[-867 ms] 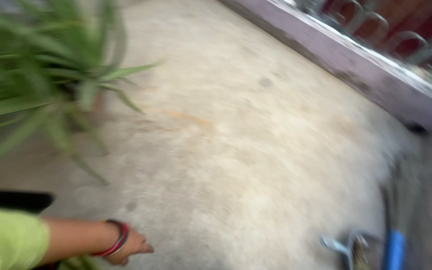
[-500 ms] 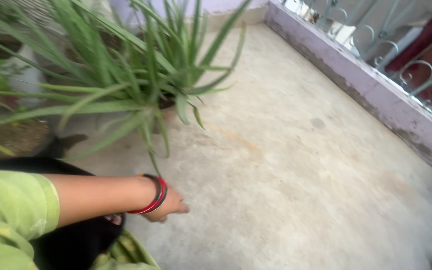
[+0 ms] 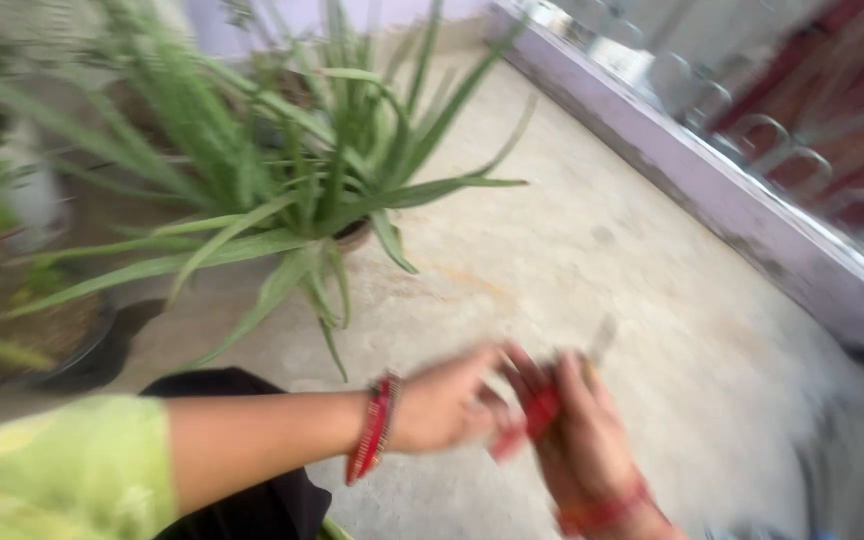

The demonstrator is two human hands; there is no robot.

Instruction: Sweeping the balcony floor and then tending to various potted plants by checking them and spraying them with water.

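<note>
Both hands meet over the concrete floor (image 3: 592, 260), near the spiky potted plant (image 3: 322, 190). The right hand (image 3: 582, 440) curls its grip around a red tool (image 3: 537, 415). The left hand (image 3: 447, 405) touches it, its grip too blurred to tell.

A small red-handled tool (image 3: 540, 412), blurred by motion, sits in the lower middle of the frame, gripped between the left hand (image 3: 447, 405) and the right hand (image 3: 582, 440). A thin pale metal tip pokes up and to the right from its red body; its exact kind cannot be told.
</note>
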